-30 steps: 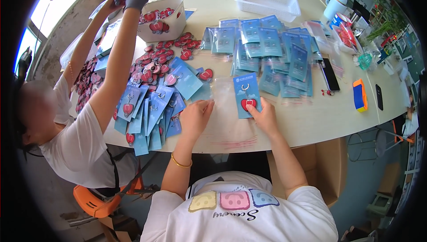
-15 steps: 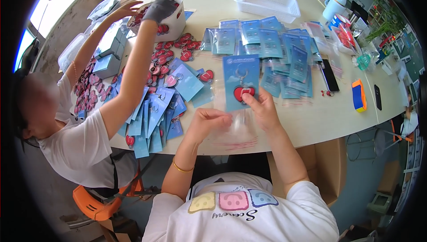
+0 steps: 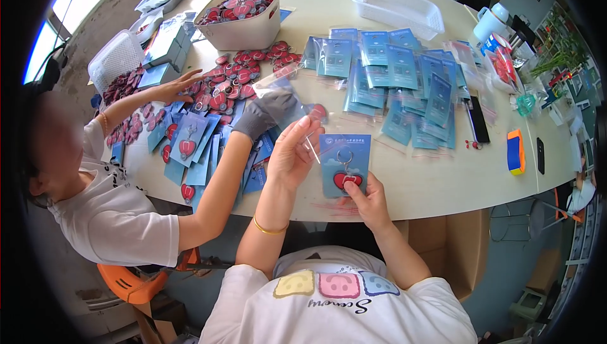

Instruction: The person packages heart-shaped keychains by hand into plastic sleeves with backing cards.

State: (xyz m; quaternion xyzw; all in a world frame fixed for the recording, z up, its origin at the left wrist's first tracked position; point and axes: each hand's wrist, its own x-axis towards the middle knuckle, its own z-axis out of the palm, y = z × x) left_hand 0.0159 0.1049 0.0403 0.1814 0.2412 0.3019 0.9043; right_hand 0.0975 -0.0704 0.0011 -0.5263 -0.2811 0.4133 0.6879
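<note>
My right hand [image 3: 370, 204] grips a blue backing card [image 3: 332, 145] by its lower right side, its thumb pressed on the red heart-shaped keychain [image 3: 349, 181] fixed to the card. To the left, my left hand [image 3: 289, 157] is raised and pinches a clear plastic bag [image 3: 313, 148] whose edge catches the light beside the card. Because the bag is see-through, its full outline is hard to make out. Just beyond my left hand is a co-worker's grey-gloved hand [image 3: 272, 113], over a heap of blue cards with keychains [image 3: 205, 154].
Bagged cards [image 3: 401, 69] lie piled at the far right, near a white plastic basket [image 3: 398, 9]. A phone [image 3: 478, 121] and an orange-blue roll [image 3: 516, 152] sit further right. Loose red keychains [image 3: 234, 78] spread below a full white bin [image 3: 243, 28]. The co-worker's bare hand [image 3: 180, 86] reaches over them.
My right hand has brought the card down and nearer. My left hand has risen with the clear bag. The co-worker's gloved hand has come from the bin down to the card heap.
</note>
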